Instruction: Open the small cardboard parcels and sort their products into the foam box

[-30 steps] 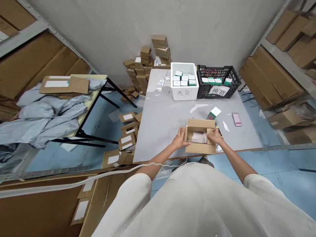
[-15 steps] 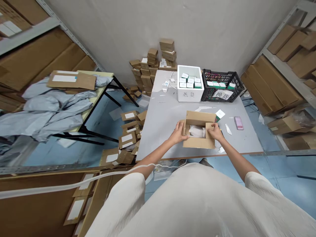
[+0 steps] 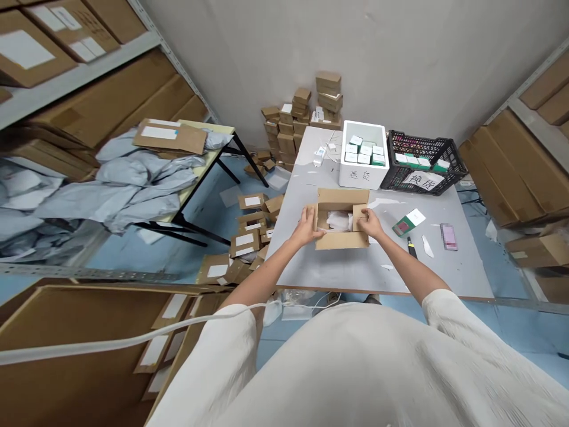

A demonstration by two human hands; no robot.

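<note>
An open cardboard box (image 3: 342, 242) is between my hands above the grey table (image 3: 306, 264), its flaps spread outward. White wrapping material (image 3: 339, 221) lies inside; what it covers, if anything, is hidden. My left hand (image 3: 306, 225) grips the left side of the box, thumb toward the inside. On the opposite side, my right hand (image 3: 370, 224) pinches the right flap. A green and white small box (image 3: 409, 223) lies right of my right hand, with a black and yellow utility knife (image 3: 412, 247) near my right forearm.
Behind stand a white foam box (image 3: 364, 178) and a black crate (image 3: 427, 181), both holding small green-white boxes. A pink item (image 3: 448, 237) and a white scrap (image 3: 427, 246) lie at right. Stacked cartons (image 3: 288, 142) and a side table with grey bags (image 3: 133, 172) are left.
The cardboard box has moved left across the table with both hands still on it. The green and white box and the utility knife now show more fully. My view has turned left.
</note>
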